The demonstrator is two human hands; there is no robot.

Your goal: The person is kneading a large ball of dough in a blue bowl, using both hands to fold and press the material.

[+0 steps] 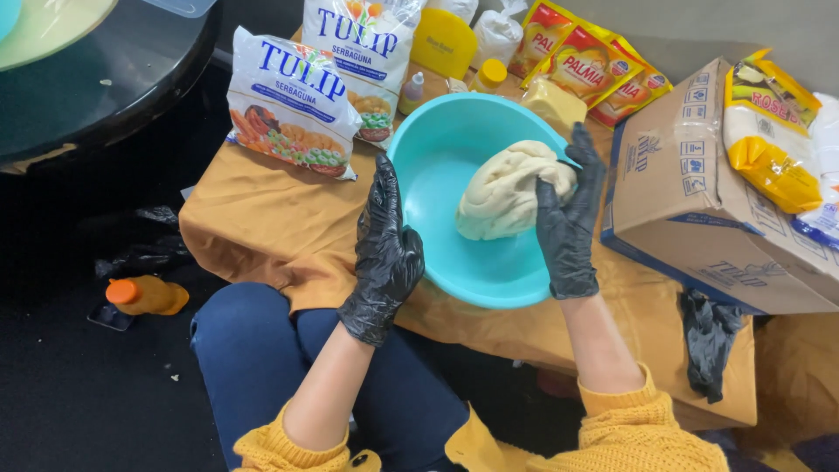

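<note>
A turquoise plastic bowl (437, 166) sits tilted toward me on a low surface draped in mustard cloth (262, 218). Inside lies a pale lump of dough (502, 192). My left hand (384, 253), in a black glove, grips the bowl's near-left rim. My right hand (568, 218), also in a black glove, presses on the dough's right side with its fingers curled over it. My sleeves are mustard knit.
Two white flour bags (293, 100) stand behind the bowl, with small bottles (489, 74) and red-yellow packets (585, 65). A cardboard box (699, 192) with packets on top is at right. A black glove (708, 336) hangs off the edge. An orange-capped bottle (144, 295) lies on the dark floor at left.
</note>
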